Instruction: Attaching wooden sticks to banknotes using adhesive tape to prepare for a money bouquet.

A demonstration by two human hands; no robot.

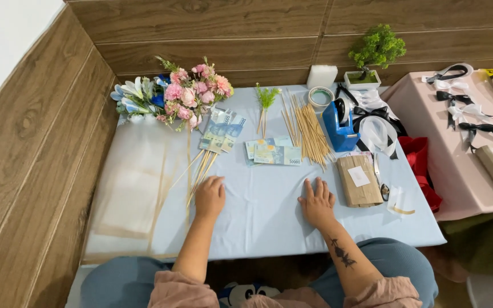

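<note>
We rest two spread hands, left hand (pixel 210 197) and right hand (pixel 316 202), flat on blue worktop (pixel 263 222), below one banknote pile (pixel 273 153); wood-panelled walls.

A small green potted plant in a white square pot (pixel 372 57) stands against the wood-panelled wall (pixel 201 28). Black-and-white ribbon bows (pixel 463 105) lie on the pink-clothed side table (pixel 429 108). White foam block (pixel 322 75) beside the plant.

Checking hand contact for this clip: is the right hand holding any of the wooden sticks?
No. The right hand lies flat and empty on the blue tablecloth, apart from the wooden sticks.
</note>
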